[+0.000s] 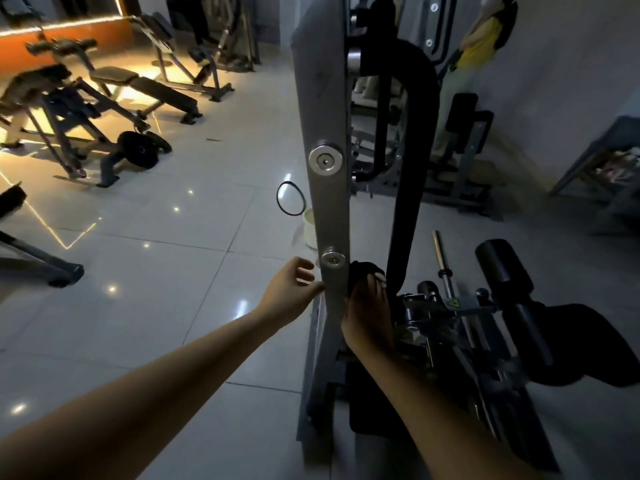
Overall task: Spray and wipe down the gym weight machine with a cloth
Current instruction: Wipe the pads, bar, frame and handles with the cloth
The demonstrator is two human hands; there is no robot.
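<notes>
Black cloth (362, 270) gripped by right hand (367, 320) against grey upright (325, 209) — left hand (287, 292) relaxed, touching its edge.

Dim, soft-focus; warm glare far left; wide-angle edge distortion

This is a gym, plainly a weight-training room. At ten o'clock a flat padded weight bench (145, 88) stands on a steel frame, and black weight plates (142, 148) sit low on the frame just beside it. Further back, at eleven o'clock, more padded stations (194, 53) stand near an orange wall edged with a strip light (62, 26). At twelve rises the grey steel upright of a weight machine (323, 109) (polished pivot bolts (325, 160) on its face). At three o'clock are a chrome bar (441, 258) and a black roller pad (502, 268). Glossy pale floor tiles (173, 220) run throughout.
</notes>
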